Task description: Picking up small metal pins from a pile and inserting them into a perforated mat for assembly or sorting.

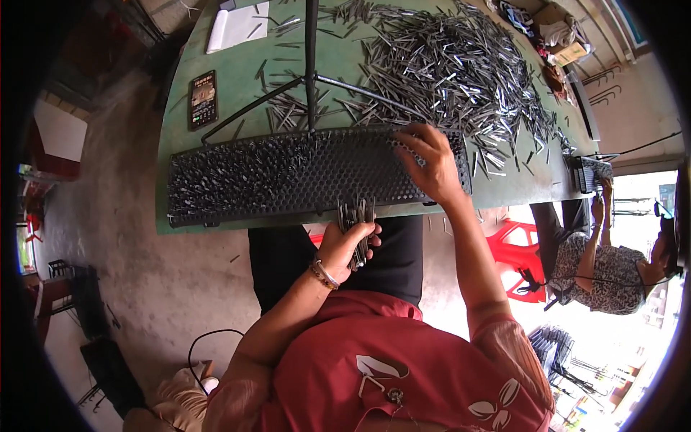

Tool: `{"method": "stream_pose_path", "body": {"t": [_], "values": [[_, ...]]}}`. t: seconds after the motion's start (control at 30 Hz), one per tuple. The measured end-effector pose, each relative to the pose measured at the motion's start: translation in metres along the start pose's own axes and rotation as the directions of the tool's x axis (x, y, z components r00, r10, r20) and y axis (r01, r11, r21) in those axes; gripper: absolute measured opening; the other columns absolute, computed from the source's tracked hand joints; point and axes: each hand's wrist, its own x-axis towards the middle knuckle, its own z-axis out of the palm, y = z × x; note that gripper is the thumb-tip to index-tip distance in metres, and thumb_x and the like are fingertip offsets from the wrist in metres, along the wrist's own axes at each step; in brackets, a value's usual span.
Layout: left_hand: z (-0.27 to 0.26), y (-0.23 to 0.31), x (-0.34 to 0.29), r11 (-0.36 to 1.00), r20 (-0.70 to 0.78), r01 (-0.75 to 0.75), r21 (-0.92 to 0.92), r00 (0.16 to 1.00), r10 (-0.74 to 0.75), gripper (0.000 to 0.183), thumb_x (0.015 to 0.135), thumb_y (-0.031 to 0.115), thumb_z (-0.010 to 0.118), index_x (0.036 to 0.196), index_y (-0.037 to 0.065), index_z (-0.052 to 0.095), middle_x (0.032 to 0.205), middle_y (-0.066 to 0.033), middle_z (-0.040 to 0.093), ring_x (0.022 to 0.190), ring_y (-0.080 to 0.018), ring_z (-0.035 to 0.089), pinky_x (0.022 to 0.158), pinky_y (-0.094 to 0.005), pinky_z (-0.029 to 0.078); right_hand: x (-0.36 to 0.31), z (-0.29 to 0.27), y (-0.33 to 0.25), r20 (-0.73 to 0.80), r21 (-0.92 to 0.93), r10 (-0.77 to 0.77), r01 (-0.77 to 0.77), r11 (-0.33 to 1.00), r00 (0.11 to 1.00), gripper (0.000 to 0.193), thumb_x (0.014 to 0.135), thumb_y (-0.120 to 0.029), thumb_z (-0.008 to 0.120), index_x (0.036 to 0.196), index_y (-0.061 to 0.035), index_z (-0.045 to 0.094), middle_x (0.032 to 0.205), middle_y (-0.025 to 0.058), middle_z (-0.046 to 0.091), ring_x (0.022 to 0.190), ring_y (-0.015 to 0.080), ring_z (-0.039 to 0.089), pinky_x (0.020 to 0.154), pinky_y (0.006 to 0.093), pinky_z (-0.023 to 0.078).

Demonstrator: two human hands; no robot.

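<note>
My left hand (pixel 347 247) is closed around a bundle of thin metal strips (pixel 355 211), just in front of the table's near edge. The strips stand roughly upright, their tops level with the front of a long black perforated rack (pixel 360 165). Many short metal pieces (pixel 237 176) stand packed in the holes of the rack's left half. Most holes in its right half show bare. Over the right end of the rack is my right hand (pixel 432 164), fingers bent and thumb apart from them. I see nothing between those fingers.
A large heap of loose metal strips (pixel 461 72) covers the far right of the green table (pixel 237 72). A black frame (pixel 311 65) rises behind the rack. Left lie a phone (pixel 204 99) and white paper (pixel 237 29). Another person (pixel 597 270) works at the right.
</note>
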Motion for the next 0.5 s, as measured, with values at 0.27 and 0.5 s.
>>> {"method": "stream_pose_path", "body": {"t": [0.27,0.5], "values": [[0.0,-0.002,-0.001,1.0,-0.023,-0.015,0.002,1.0,0.015,0.016,0.083,0.014,0.06,0.095,0.004,0.058,0.082,-0.0064,0.064,0.066,-0.0143,0.063,0.047,-0.0242,0.047,-0.026,0.003,-0.023,0.304,0.061,-0.171,0.16,0.985,0.937,0.023,0.072,-0.009,0.066,0.095,-0.0094,0.066,0.1,0.0075,0.058,0.089,0.0253,0.057,0.077,0.035,0.043],[0.003,0.001,-0.007,0.998,-0.025,-0.012,0.055,1.0,0.013,0.016,0.083,0.013,0.06,0.096,0.004,0.057,0.084,-0.0075,0.066,0.069,-0.0153,0.065,0.047,-0.0243,0.047,-0.019,-0.003,-0.041,0.114,0.033,-0.367,0.366,0.93,0.923,0.019,0.074,-0.004,0.062,0.093,-0.0023,0.062,0.095,0.0082,0.062,0.077,0.0217,0.057,0.07,0.032,0.044]]}}
